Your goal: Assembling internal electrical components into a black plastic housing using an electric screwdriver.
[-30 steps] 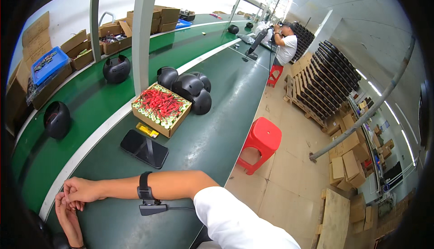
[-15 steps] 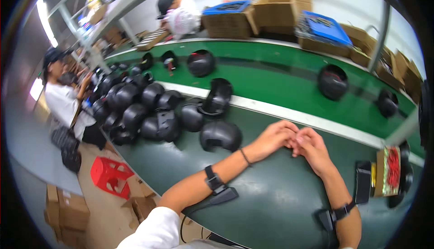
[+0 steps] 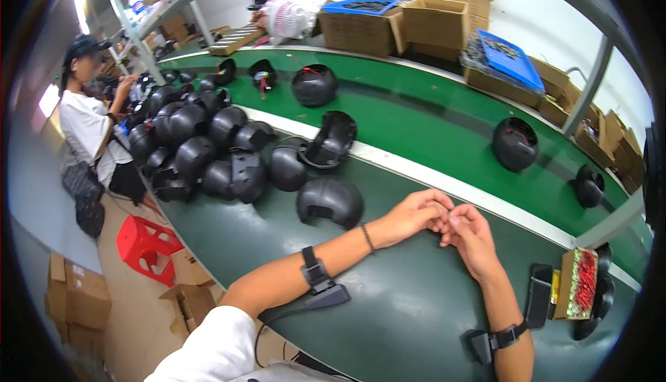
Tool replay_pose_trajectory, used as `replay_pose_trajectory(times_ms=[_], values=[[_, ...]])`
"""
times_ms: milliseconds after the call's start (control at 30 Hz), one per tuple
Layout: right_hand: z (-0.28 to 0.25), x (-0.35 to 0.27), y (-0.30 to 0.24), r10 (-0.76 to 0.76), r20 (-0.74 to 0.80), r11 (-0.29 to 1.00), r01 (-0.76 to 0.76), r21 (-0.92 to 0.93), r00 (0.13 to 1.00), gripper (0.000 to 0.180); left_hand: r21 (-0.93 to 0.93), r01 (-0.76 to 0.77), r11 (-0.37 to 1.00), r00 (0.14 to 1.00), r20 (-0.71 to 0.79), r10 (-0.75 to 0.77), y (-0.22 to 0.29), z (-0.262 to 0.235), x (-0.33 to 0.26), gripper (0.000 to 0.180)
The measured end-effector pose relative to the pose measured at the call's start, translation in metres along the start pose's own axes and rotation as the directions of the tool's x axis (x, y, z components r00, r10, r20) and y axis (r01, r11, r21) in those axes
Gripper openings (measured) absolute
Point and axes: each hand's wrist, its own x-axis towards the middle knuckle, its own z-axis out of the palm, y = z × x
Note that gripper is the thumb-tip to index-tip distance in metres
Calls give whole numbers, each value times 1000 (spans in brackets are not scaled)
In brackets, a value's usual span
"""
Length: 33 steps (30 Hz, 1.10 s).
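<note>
My left hand (image 3: 419, 214) and my right hand (image 3: 472, 236) meet over the dark green worktable (image 3: 402, 299). Their fingertips pinch close together, and anything between them is too small or hidden to make out. A curved black plastic shell (image 3: 329, 200) with a notch in its edge lies on the table to the left of my left wrist. Behind it rests an open, hollow black shell (image 3: 333, 139), beside a heap of rounded black shells (image 3: 191, 122).
Beyond a pale rail, a green conveyor belt (image 3: 416, 115) carries black round housings (image 3: 515, 144), some with red wires. At right stand a small carton of red pieces (image 3: 581, 283) and a black flat object (image 3: 539, 296). Another person (image 3: 90, 115) works at left, near a red stool (image 3: 147, 247).
The view has tilted and shifted a little. My hands stay together, with the fingers slightly rearranged; the shells on the table show no clear movement of their own.
</note>
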Motion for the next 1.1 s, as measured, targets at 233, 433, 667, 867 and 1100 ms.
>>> replay_pose_trajectory(times_ms=[233,433,667,867,1100], values=[[4,4,0,16,27,1000,-16,-18,1000,15,10,37,999,998,-46,-36,10,2,-7,22],[3,1,-4,33,-8,999,-33,-23,999,13,1,19,1000,1000,-17,-19,9,6,-5,21],[7,3,-2,21,2,1000,-21,-15,1000,15,24,5,1000,1000,-30,-5,8,2,-6,21],[6,2,-2,14,-14,999,-15,-28,1000,15,24,2,1000,1000,-9,-2,4,1,-3,20],[7,2,-2,9,2,1000,-9,-27,1000,17,35,-15,999,1000,-4,15,3,-1,-4,18]])
